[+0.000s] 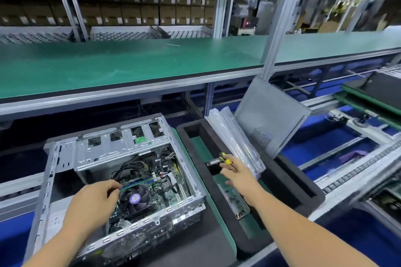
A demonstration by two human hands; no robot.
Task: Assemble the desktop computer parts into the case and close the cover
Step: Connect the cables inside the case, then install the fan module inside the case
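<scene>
While left hand (95, 196) pinches black cable in case (121, 182), right hand (235, 171) grips yellow-handled screwdriver (225, 159); no legible writing.

One head-worn view — looking forward and down, close over the workbench (130, 67).

My case (121, 143): bare, dull-grey perforated sheet metal. Right tray (288, 182): matt black foam. Bags (236, 143): glossy clear plastic. Far shelf (130, 65): matt green mat.

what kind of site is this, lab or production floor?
Most likely a PC assembly line in a factory or warehouse. An open computer case sits at a station under a green-matted workbench shelf, with racks of stacked cartons behind and roller conveyor track alongside.
</scene>
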